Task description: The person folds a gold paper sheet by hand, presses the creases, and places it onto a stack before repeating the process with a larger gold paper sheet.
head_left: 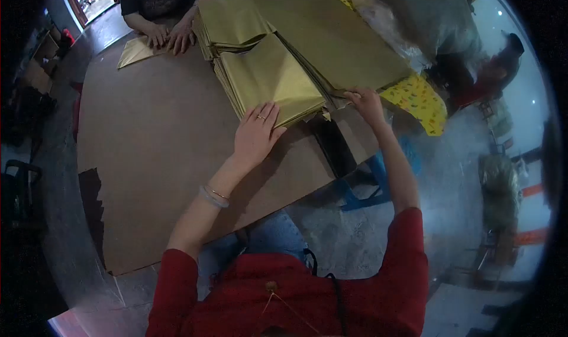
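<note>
My left hand lies with its fingers stretched out on the near edge of a stack of folded gold paper. At the table's right side my right hand is closed in a pinch on the near corner of a large gold paper sheet, one of a wide pile. A second stack of folded gold paper sits just behind the first. Across the table another person's hands press on a gold paper piece.
Brown board covers the table. A flat black object lies near its front edge. Yellow patterned cloth shows under the large sheets. Beside the table stands a blue stool. Big plastic bags bulge at the far right.
</note>
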Tool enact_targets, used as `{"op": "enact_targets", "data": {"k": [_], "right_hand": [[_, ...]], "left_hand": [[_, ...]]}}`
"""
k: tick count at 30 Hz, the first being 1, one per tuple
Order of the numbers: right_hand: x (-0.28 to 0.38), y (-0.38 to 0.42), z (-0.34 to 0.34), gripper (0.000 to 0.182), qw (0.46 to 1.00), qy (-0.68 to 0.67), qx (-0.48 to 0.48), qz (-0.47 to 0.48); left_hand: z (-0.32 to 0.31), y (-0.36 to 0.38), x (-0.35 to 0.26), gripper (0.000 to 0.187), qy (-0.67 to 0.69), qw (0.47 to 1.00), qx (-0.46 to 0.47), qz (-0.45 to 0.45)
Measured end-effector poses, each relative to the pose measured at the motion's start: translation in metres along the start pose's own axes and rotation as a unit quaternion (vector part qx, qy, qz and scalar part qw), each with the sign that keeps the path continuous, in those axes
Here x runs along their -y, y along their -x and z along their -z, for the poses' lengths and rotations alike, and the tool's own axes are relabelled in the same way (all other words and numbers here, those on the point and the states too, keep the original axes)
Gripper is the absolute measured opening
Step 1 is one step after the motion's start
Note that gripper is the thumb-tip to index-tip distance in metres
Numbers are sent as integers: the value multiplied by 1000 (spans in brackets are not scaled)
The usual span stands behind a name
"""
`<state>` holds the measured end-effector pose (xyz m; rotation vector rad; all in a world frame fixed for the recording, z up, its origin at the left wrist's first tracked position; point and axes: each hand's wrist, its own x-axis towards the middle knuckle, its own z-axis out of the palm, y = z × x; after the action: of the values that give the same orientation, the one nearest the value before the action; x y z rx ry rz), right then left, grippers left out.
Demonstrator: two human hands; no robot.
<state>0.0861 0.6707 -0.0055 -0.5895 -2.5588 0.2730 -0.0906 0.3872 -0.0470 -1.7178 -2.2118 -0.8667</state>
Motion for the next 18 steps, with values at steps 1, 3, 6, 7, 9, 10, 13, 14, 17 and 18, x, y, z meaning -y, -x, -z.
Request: {"op": "enact_targets", "data": {"k": [1,3,6,7,9,10,13,14,17,18], "right_hand": [[-3,-1,-1,23,999,-18,8,-27],[-6,-1,-4,24,994,-74,10,-81],[-14,0,-12,25,985,-140,-4,-103],[-16,1,-12,24,985,-145,-11,-88],[-11,2,-10,23,983,-160,-13,-91],[-7,2,-8,21,980,-169,-7,-109],[-6,2,-13,20,973,-199,-13,-118],[3,6,-7,19,977,-189,-32,-93],[-8,6,-14,18,971,-222,-80,-25],[-8,5,-13,18,973,-212,-87,-27]], "left_hand": [[1,0,-1,51,-1,1000,5,4],[6,-4,-4,50,-2,1000,13,7],[15,-26,-9,45,29,999,4,24],[18,-42,-11,40,60,998,-22,-3],[15,-78,-16,35,91,994,-49,-31],[10,-100,-20,32,135,988,-24,-67],[-10,-157,-30,30,174,976,62,-113],[-19,-171,-33,31,169,970,126,-119],[-58,-198,-33,25,137,961,188,-152],[-63,-206,-33,22,105,949,262,-142]]}}
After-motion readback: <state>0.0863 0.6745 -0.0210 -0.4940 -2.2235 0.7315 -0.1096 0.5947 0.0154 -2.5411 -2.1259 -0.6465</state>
